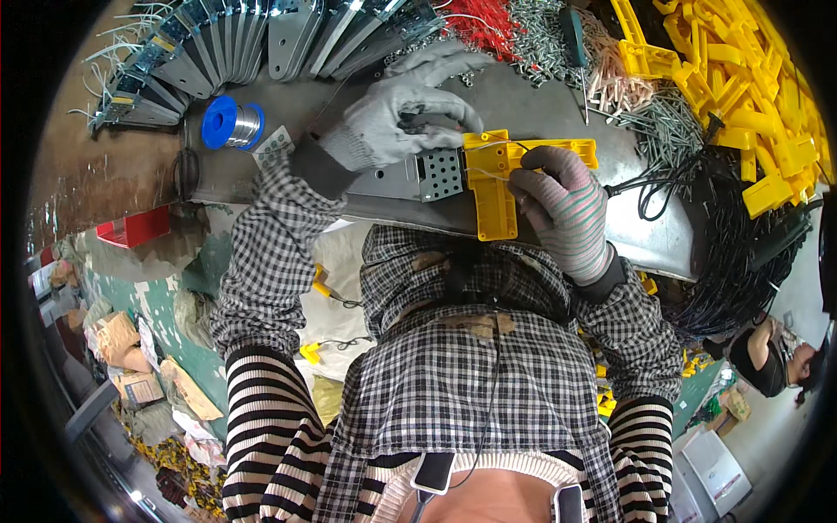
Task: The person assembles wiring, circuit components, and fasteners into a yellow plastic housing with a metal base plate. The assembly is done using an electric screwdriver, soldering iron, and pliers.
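A yellow T-shaped plastic housing [495, 196] lies at the table's near edge, joined against a grey metal plate with round holes [441, 174]. My left hand [397, 118], in a grey glove, arches above the plate with its fingers apart; its thumb tip is close to the housing's upper left corner. My right hand [567, 200], in a striped glove, is closed over the housing's right side, thumb and fingers pinched on a thin pale wire [490, 175]. Part of the housing is hidden beneath these fingers.
A blue solder spool [232, 124] stands left of my hands. Metal brackets [292, 39] fan out behind. Loose screws [545, 35], red pieces [479, 22], a screwdriver [575, 44] and yellow plastic parts [741, 78] cover the far right. Black cables [724, 261] hang at right; a person [772, 357] is beyond.
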The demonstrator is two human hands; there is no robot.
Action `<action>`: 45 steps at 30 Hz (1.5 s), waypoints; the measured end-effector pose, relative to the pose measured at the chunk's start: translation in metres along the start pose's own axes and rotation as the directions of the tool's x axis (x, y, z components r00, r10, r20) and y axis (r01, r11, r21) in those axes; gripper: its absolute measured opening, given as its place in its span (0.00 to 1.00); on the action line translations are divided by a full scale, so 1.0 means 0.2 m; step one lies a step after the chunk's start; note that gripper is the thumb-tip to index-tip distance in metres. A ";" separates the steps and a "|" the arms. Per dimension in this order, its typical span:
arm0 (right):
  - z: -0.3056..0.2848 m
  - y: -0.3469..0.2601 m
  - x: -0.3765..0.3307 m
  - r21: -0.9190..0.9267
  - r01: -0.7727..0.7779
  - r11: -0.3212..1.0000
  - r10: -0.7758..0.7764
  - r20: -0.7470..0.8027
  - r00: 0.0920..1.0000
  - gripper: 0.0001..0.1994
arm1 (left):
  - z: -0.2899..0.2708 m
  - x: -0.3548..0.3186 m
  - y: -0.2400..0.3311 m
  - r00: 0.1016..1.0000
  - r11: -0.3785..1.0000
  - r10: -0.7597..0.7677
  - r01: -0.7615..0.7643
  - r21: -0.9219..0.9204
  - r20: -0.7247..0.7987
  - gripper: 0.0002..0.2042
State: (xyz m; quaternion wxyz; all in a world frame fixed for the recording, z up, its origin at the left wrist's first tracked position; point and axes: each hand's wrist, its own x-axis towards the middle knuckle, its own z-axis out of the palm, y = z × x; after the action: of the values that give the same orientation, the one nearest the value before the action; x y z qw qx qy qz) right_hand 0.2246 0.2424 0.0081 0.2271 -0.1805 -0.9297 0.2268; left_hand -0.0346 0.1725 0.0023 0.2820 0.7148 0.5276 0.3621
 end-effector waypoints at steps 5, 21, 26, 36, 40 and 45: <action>0.00 0.01 -0.01 -0.047 0.009 0.999 -0.011 -0.038 0.999 0.09 | 0.05 0.11 0.14 0.985 0.945 0.170 -0.168 0.279 0.020 0.04; 0.01 0.02 0.03 -0.054 0.179 0.982 -0.182 -0.056 0.982 0.14 | 0.12 0.06 0.11 0.982 0.995 -0.031 0.014 0.095 0.188 0.07; 0.01 0.02 0.03 0.004 0.148 0.989 -0.147 -0.074 0.986 0.14 | 0.21 -0.01 0.12 0.999 0.986 0.023 -0.016 0.166 -0.040 0.04; -0.06 -0.03 0.07 -0.013 0.001 1.000 0.000 0.042 0.999 0.11 | 0.27 -0.02 0.12 0.994 0.991 -0.023 0.037 0.130 -0.110 0.06; -0.06 -0.01 0.02 0.098 -0.172 0.980 0.174 -0.014 0.985 0.09 | 0.25 -0.03 0.12 0.992 0.992 -0.064 0.076 0.101 -0.113 0.07; -0.02 -0.03 0.04 0.104 -0.151 0.983 0.151 0.008 0.989 0.10 | 0.23 -0.03 0.16 0.994 0.985 -0.080 0.091 0.145 -0.078 0.06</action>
State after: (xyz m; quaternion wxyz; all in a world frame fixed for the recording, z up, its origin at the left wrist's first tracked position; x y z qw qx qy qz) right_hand 0.2193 0.2424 0.0158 0.2183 -0.2382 -0.9003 0.2917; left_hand 0.0203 0.1574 -0.0005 0.2240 0.6970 0.5931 0.3351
